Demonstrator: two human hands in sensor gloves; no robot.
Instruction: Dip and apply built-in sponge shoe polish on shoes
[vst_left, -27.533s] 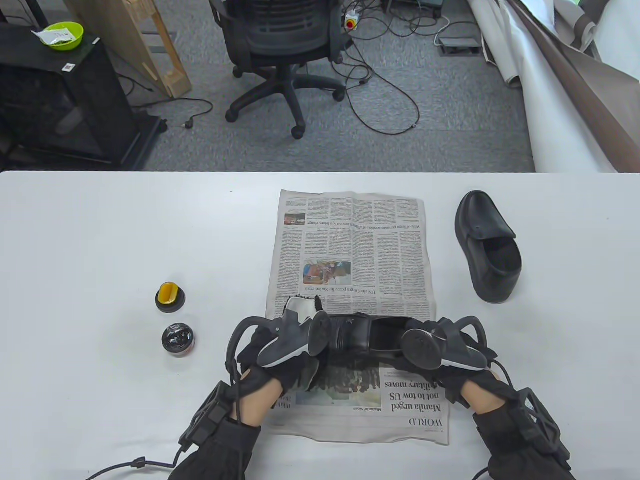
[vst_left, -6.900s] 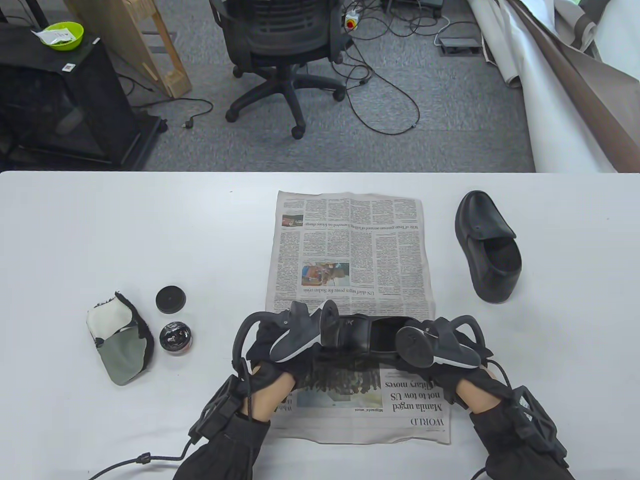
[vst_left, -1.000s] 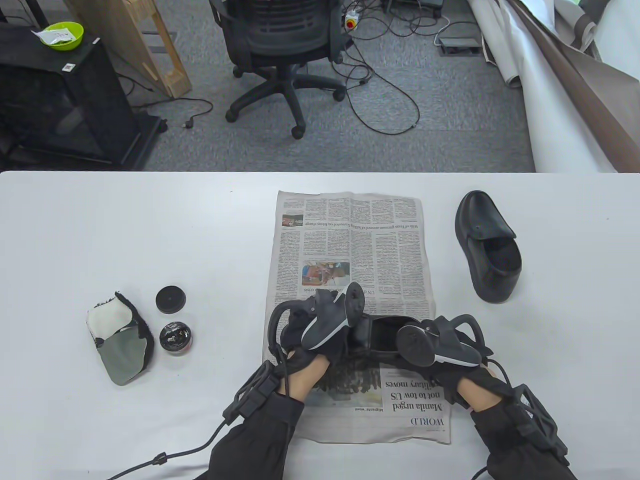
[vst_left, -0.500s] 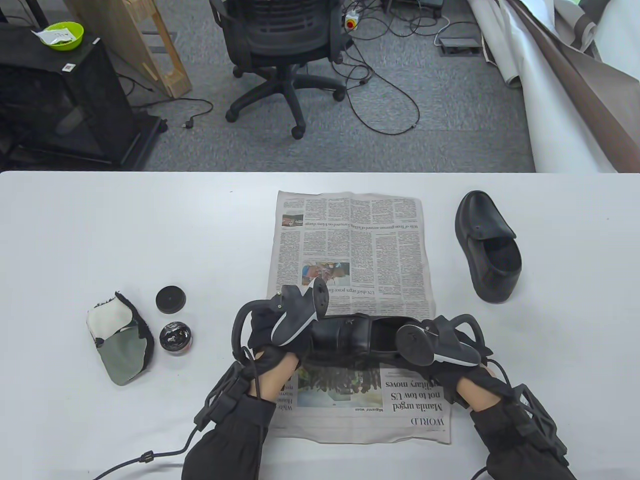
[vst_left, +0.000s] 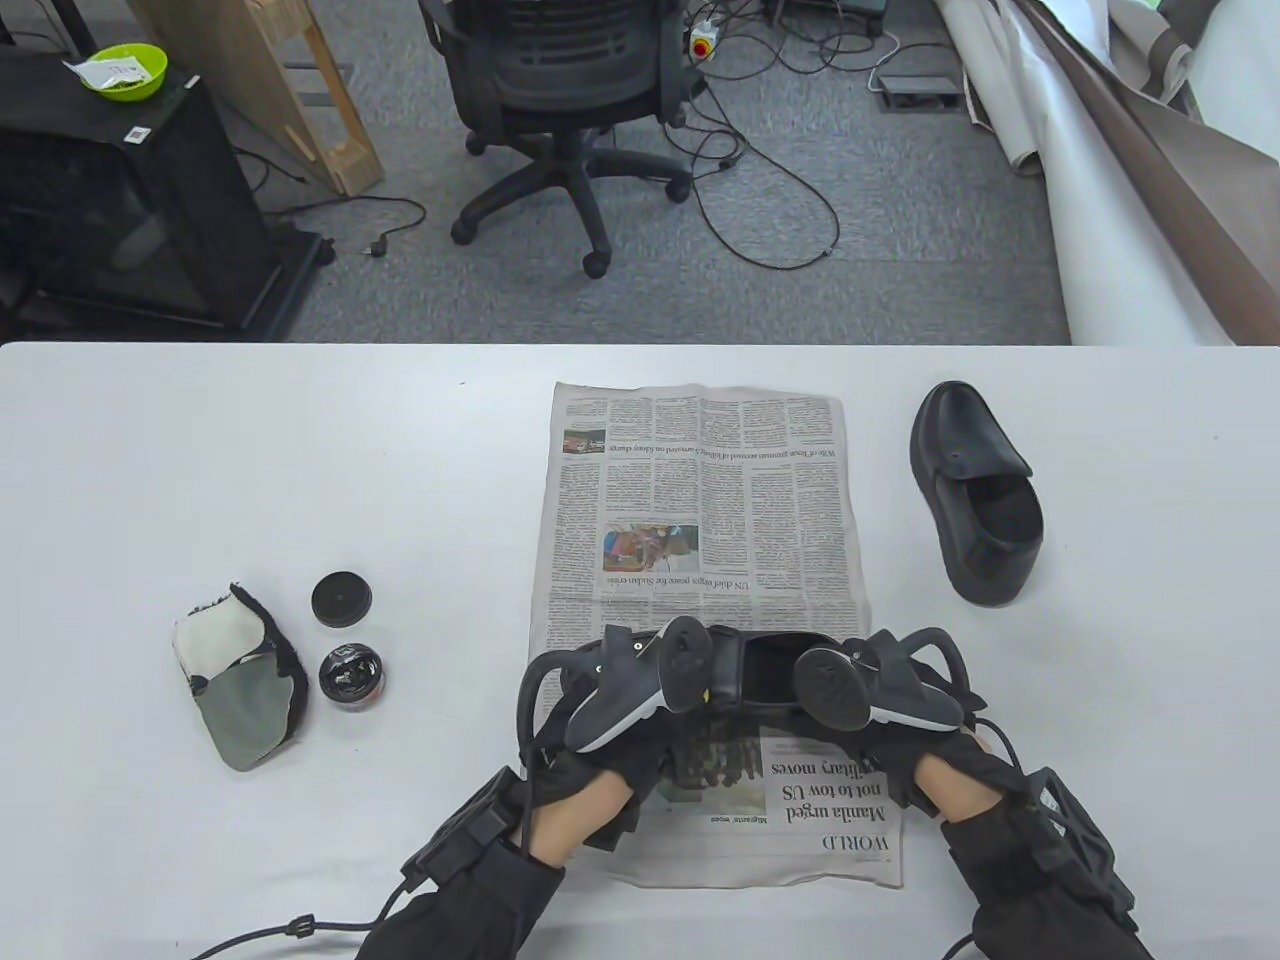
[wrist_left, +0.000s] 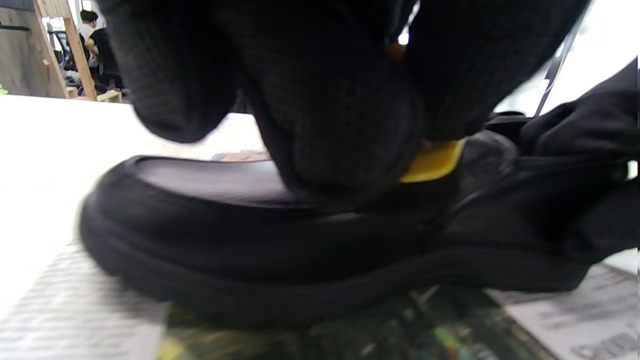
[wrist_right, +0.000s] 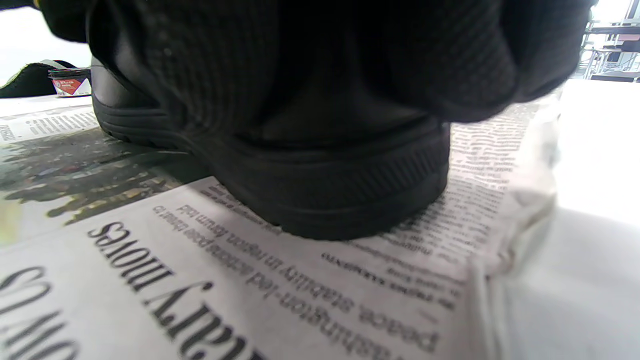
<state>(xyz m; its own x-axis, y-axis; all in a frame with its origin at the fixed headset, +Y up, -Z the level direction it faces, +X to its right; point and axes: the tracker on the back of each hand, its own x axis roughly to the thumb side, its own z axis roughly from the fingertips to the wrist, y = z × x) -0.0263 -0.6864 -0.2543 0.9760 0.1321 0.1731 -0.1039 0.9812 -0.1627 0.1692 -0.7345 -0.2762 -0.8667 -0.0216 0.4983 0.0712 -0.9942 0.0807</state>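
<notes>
I am observing a black shoe (vst_left: 752, 680) lying on the near part of the newspaper (vst_left: 700, 500), its sole flat on the paper in both wrist views. Its long axis is running left to right across the desk (vst_left: 200, 450); the toe is pointing toward my left and the heel toward my right. My left hand (vst_left: 640, 700) is sitting over the toe end, and in the left wrist view its fingers (wrist_left: 340, 125) are curling round a yellow sponge applicator (wrist_left: 434, 161), pressing it onto the top of the shoe's forepart. My right hand (vst_left: 880, 710) is gripping the heel end: in the right wrist view the gloved fingers (wrist_right: 350, 65) are wrapping over the back of the shoe, above the ribbed sole. The left wrist picture is blurring somewhat, so I cannot tell how much of the sponge is touching the leather. A second black shoe (vst_left: 975, 500) is standing on the bare desk well to the right of the newspaper, its long axis running roughly near to far and its toe pointing away from me. On the left of the desk, the open polish tin (vst_left: 352, 677) is resting just nearer than its black lid (vst_left: 341, 598), with a crumpled cloth (vst_left: 240, 690) lying just beside them on their left.
</notes>
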